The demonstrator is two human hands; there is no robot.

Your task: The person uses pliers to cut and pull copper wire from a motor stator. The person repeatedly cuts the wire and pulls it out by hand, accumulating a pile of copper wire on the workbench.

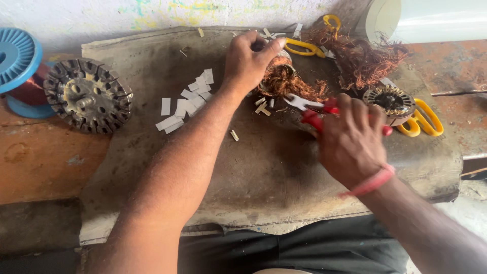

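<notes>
On a worn worktop [243,167], the left hand [248,61] clamps down on a motor stator wound with copper wire [284,81] while the right hand [350,142] grips red-handled cutters [312,109] against its coils, near scattered white paper strips [187,101].

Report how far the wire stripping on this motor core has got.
Done: a loose copper wire heap lies behind, and one bare core sits at left. In hand: left hand steadies the wound core while right hand works red-handled cutters at it. Left: copper remains on that core; another core waits at right.
</notes>
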